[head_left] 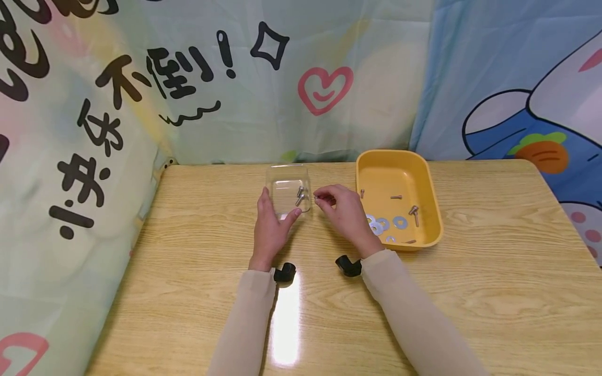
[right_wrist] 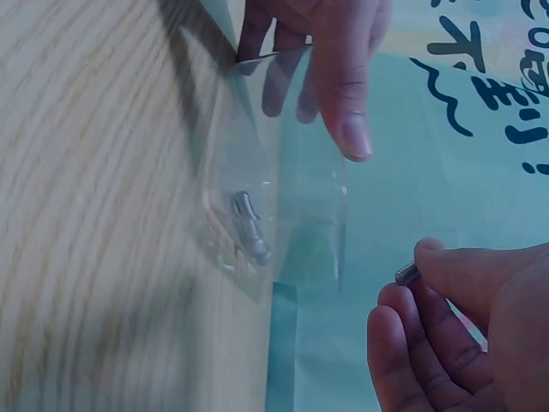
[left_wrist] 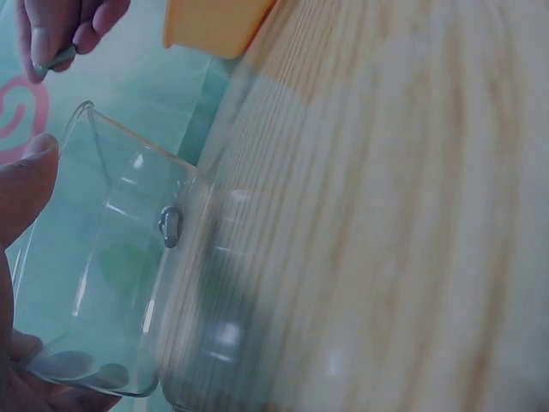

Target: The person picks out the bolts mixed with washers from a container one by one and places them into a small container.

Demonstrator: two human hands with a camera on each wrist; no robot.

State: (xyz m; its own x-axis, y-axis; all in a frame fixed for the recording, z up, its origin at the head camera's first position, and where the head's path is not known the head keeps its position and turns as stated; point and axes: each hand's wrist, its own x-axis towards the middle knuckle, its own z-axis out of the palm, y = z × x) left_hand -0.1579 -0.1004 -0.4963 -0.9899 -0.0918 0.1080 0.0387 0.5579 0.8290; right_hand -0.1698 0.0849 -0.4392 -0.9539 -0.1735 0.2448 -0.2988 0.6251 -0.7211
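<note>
My left hand [head_left: 271, 228] grips a clear plastic box [head_left: 284, 194] by its near left corner, thumb at the near side. Inside the box lie a few silver bolts [head_left: 300, 199], gathered toward its right side. Just right of the box, my right hand [head_left: 345, 211] pinches a small silver bolt [right_wrist: 407, 274] between thumb and forefinger. The right wrist view shows one end of that bolt sticking out; the fingers cover the rest. A gap separates this bolt from the box wall. In the left wrist view, the box's open side faces the pinching fingers.
A yellow bin [head_left: 394, 153] stands to the right, close beside my right forearm. It contains several flat washers [head_left: 400, 223] and several bolts [head_left: 414, 211]. The wooden table [head_left: 202, 240] ends at a printed cloth backdrop [head_left: 254, 125] behind and to the left.
</note>
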